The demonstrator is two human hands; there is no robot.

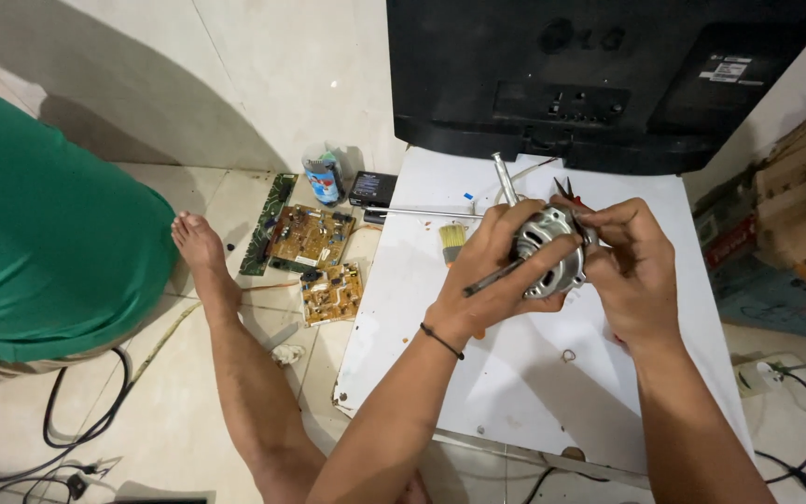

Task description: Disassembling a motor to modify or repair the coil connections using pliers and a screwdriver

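Motor (549, 252) shaft points up-left (both hands gripping).

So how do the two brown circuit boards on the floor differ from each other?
The larger circuit board lies farther from the person, next to a green board; the smaller circuit board lies nearer, by the white panel. The larger one is wider than deep; the smaller one is closer to square. Both lie flat on the tiled floor with their parts facing up, and no hand touches either.
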